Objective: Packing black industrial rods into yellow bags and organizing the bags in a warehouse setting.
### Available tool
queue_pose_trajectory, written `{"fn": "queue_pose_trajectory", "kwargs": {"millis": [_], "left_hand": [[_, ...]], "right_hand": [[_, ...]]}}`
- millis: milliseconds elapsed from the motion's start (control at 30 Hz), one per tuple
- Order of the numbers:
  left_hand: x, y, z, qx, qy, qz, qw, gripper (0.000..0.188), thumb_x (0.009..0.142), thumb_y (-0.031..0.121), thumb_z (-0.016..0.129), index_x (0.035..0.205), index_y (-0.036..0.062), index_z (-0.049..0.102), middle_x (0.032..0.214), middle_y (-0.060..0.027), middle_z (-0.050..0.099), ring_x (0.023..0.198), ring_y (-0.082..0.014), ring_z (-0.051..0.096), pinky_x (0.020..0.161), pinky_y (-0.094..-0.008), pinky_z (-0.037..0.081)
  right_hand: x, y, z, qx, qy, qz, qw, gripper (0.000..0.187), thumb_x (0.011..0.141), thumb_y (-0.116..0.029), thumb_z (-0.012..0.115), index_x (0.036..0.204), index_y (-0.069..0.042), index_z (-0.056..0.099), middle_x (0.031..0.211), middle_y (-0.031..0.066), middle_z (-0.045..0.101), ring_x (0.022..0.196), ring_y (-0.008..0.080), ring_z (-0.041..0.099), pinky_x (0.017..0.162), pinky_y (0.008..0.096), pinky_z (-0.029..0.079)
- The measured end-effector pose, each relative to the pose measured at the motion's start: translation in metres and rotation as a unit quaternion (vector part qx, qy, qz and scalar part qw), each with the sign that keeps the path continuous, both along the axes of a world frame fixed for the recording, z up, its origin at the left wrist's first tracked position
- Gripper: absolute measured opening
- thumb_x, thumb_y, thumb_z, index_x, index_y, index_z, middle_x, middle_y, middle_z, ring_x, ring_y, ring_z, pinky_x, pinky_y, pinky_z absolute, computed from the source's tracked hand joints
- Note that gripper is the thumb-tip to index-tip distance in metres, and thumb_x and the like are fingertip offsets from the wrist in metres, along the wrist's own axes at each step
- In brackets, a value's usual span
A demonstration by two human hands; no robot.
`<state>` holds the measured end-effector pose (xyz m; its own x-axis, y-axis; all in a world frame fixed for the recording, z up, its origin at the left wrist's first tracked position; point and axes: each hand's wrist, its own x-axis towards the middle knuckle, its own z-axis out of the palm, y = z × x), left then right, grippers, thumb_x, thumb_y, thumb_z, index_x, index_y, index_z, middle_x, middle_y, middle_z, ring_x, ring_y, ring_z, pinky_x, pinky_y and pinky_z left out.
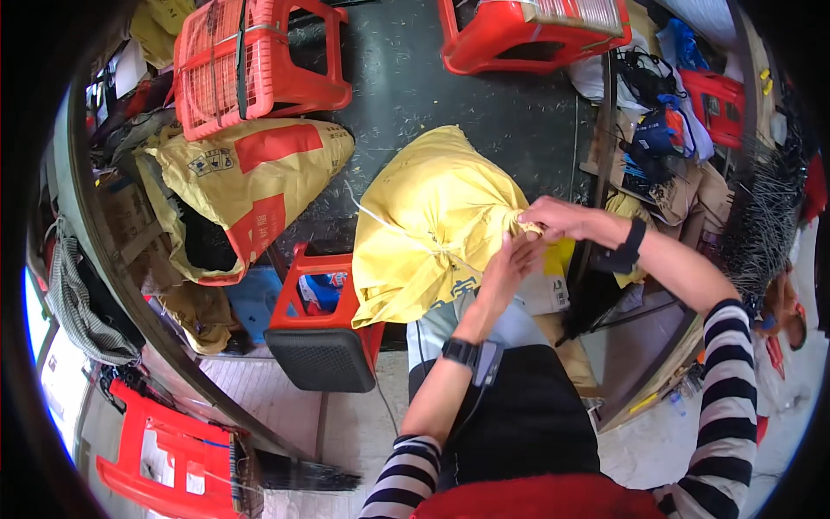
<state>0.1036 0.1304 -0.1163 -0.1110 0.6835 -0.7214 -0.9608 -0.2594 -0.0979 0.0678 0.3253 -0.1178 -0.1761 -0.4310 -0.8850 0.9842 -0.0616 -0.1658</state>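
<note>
A full yellow woven sack [432, 199] leans at the edge of the dark tabletop in front of my lap. Its fabric is bunched into a twisted neck on the right side. My right hand [558, 218] pinches the end of that neck from above, fingers closed. Just below, my left hand [512, 264] is wrapped against the same gathered fabric; its fingertips are partly hidden. Across the sack's left side runs a thin white string [380, 216], whose far end disappears into the folds.
Left on the table lies a yellow and red sack [268, 156], its mouth gaping. Red plastic stools [316, 73] stand at the back. Beside my left leg is a red stool [324, 298] with a black seat pad [322, 359]. Bundled black wires [761, 216] crowd the right side.
</note>
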Motion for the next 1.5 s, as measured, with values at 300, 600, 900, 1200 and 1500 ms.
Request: {"fn": "queue_pose_trajectory", "kwargs": {"millis": [300, 600, 900, 1200, 1500], "left_hand": [[-0.003, 0.042, -0.024, 0.166, -0.126, 0.241, 0.948, 0.063, 0.093, 0.048, 0.051, 0.137, 0.0055, 0.040, 0.143, -0.0097, 0.043, 0.134, -0.0235, 0.037, 0.113, -0.0357, 0.028], [-0.019, 0.044, -0.015, -0.016, -0.205, 0.238, 0.949, 0.020, 0.096, 0.025, 0.054, 0.105, 0.0074, 0.054, 0.114, -0.0084, 0.060, 0.112, -0.0253, 0.055, 0.105, -0.0446, 0.040], [-0.052, 0.024, -0.019, 0.015, -0.256, 0.052, 0.965, 0.023, 0.100, 0.027, 0.047, 0.096, 0.0054, 0.049, 0.070, 0.0018, 0.038, 0.061, -0.0111, 0.035, 0.056, -0.0244, 0.033], [-0.062, 0.021, -0.007, 0.012, -0.335, 0.044, 0.941, 0.027, 0.102, 0.026, 0.040, 0.088, 0.0034, 0.041, 0.069, 0.0003, 0.033, 0.061, -0.0121, 0.033, 0.053, -0.0245, 0.031], [-0.057, 0.006, -0.001, 0.044, -0.315, 0.078, 0.945, 0.023, 0.102, 0.024, 0.042, 0.103, 0.0006, 0.046, 0.071, 0.0004, 0.035, 0.062, -0.0107, 0.033, 0.054, -0.0236, 0.031]], "right_hand": [[0.047, -0.031, 0.008, -0.098, -0.121, -0.404, 0.901, 0.024, 0.099, -0.026, 0.046, 0.094, -0.004, 0.054, 0.063, -0.0029, 0.047, 0.037, 0.0043, 0.026, 0.038, 0.0210, 0.021], [0.139, -0.060, 0.067, 0.186, 0.101, -0.178, 0.961, 0.038, 0.095, -0.032, 0.053, 0.114, 0.001, 0.055, 0.093, 0.0067, 0.064, 0.071, 0.0140, 0.060, 0.067, 0.0237, 0.047], [0.180, -0.135, 0.000, 0.168, 0.127, -0.078, 0.974, 0.038, 0.094, -0.027, 0.056, 0.115, 0.004, 0.051, 0.068, -0.0001, 0.053, 0.056, 0.0103, 0.052, 0.055, 0.0243, 0.043], [0.110, -0.033, 0.002, -0.126, -0.101, -0.556, 0.815, 0.018, 0.098, -0.019, 0.047, 0.092, -0.004, 0.053, 0.053, -0.0088, 0.029, 0.042, 0.0042, 0.025, 0.042, 0.0210, 0.023], [0.002, 0.005, -0.023, -0.027, 0.058, -0.312, 0.948, 0.020, 0.094, -0.021, 0.053, 0.080, -0.007, 0.058, 0.052, -0.0078, 0.041, 0.041, 0.0053, 0.032, 0.040, 0.0222, 0.024]]}}
